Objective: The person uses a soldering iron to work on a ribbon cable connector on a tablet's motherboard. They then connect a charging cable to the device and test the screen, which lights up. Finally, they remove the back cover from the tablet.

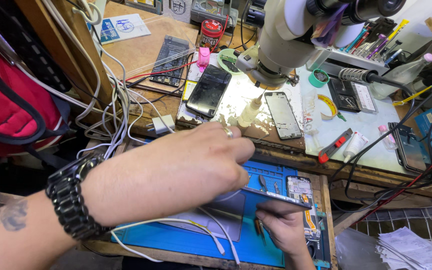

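My left hand (186, 167), with a ring on one finger and a black watch (71, 197) on the wrist, reaches in from the left. Its fingers are closed around the left end of a thin dark phone (281, 198), which is held edge-on above a blue work mat (268, 175). My right hand (283, 230) comes up from below and grips the same phone from underneath. What the left fingertips pinch is hidden behind the hand. An opened phone with a bare circuit board (301, 189) lies on the mat just behind.
A microscope (281, 40) hangs over the white bench, above a black phone (208, 90), a phone frame (282, 115) and a glue syringe (250, 111). A red cutter (335, 146), white tube (356, 144), white cables (121, 105), red bag (6, 100) and papers (411, 247) surround the area.
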